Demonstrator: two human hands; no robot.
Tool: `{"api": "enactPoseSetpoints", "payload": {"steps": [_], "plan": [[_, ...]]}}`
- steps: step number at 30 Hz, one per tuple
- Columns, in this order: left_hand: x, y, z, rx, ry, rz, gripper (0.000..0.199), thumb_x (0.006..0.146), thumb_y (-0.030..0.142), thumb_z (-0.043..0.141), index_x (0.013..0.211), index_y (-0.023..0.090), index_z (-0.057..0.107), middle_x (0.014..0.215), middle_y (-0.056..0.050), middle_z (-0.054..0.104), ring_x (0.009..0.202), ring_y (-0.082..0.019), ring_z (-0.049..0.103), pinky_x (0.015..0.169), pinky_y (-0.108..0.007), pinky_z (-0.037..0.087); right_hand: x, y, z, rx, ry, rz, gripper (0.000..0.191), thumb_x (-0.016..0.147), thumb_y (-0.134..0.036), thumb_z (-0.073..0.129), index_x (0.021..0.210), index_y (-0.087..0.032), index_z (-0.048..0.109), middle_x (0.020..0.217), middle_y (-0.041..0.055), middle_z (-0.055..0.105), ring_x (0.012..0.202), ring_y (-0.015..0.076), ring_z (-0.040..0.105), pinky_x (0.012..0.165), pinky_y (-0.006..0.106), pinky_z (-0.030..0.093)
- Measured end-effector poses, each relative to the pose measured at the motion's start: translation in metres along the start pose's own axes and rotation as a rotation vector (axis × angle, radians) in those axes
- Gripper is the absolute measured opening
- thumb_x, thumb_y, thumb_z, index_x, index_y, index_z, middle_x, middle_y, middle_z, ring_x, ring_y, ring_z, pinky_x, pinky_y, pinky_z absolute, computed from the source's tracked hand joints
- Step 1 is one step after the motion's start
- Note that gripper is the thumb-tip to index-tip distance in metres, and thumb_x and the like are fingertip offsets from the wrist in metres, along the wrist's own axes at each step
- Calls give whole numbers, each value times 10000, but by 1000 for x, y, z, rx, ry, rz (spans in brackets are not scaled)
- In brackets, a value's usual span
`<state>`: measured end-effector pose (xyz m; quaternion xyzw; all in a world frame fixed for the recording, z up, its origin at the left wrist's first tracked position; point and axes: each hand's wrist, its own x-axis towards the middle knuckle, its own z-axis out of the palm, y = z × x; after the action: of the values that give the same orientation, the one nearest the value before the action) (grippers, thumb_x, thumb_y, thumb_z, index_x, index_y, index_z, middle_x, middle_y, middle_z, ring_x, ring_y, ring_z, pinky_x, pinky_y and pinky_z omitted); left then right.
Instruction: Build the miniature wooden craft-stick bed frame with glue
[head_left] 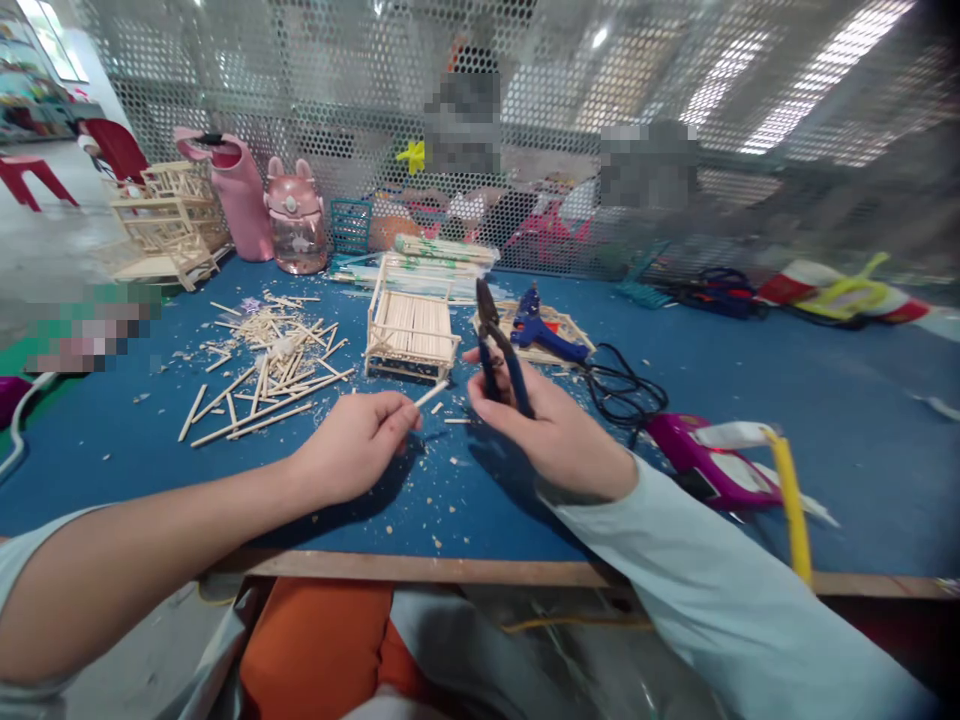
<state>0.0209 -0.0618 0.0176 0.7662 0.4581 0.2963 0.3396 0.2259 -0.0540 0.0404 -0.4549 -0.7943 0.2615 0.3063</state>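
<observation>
Between the thumb and fingers of my left hand [364,440] is a thin wooden stick [433,392], its free end pointing up and to the right. My right hand [551,420] is wrapped round dark blue-handled pliers [499,345], whose jaws point upward, apart from the stick. Just beyond both hands stands a small frame built of sticks [411,325], like a miniature bed. Left of it lies a loose pile of cut sticks [281,365]. A blue glue gun [547,335] rests on another flat stick piece [574,322] behind the pliers.
Wood crumbs dot the blue tabletop [450,525]. At right lie a purple device [712,465] with a yellow cable and a black cord [626,385]. Pink bottle [244,200], clear-bottomed bottle [298,225], stick models [169,225] and packaged sticks [420,265] stand near a perforated metal screen [360,90].
</observation>
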Motion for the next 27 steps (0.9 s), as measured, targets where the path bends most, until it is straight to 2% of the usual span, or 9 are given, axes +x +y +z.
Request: {"api": "enactPoseSetpoints", "payload": {"steps": [3, 7, 12, 19, 22, 27], "plan": [[0, 1, -2, -273, 67, -59, 302, 909, 341, 368, 763, 163, 563, 586, 36, 501, 503, -87, 422, 512, -201, 329, -13, -2, -8, -252, -52, 85, 576, 724, -185, 493, 1293, -135, 419, 1056, 113, 606, 939, 237, 588, 856, 399, 467], [0, 0, -1, -365, 31, -45, 294, 908, 347, 380, 761, 160, 554, 596, 40, 492, 473, -67, 364, 468, -194, 279, -26, -1, -5, -373, -188, 98, 653, 689, -156, 465, 1338, -143, 395, 1230, 141, 561, 1091, 260, 567, 937, 435, 451], [-1, 1, 1, -391, -5, -35, 292, 907, 348, 388, 744, 161, 544, 592, 44, 493, 481, -65, 364, 471, -195, 278, -23, -2, 3, -364, -223, 17, 671, 674, -132, 458, 1342, -155, 400, 1217, 133, 582, 1099, 250, 574, 936, 433, 464], [0, 0, -1, -480, 46, -55, 290, 907, 353, 381, 732, 168, 521, 600, 42, 485, 464, -63, 356, 457, -194, 281, -25, 2, 0, -357, -242, 7, 693, 675, -120, 449, 1363, -165, 377, 1271, 135, 549, 1127, 248, 559, 952, 441, 455], [0, 0, 1, -433, 14, -49, 305, 905, 365, 384, 723, 166, 527, 600, 36, 494, 469, -67, 359, 458, -195, 279, -26, 0, -1, -339, -242, -18, 703, 672, -116, 454, 1367, -185, 372, 1290, 123, 538, 1145, 249, 546, 963, 446, 445], [-1, 0, 3, -387, -40, -24, 317, 904, 363, 381, 706, 164, 527, 600, 30, 494, 507, -77, 392, 487, -196, 302, -22, -5, 3, -348, -227, -9, 691, 664, -126, 457, 1352, -141, 391, 1254, 142, 560, 1130, 260, 551, 961, 450, 445]]}}
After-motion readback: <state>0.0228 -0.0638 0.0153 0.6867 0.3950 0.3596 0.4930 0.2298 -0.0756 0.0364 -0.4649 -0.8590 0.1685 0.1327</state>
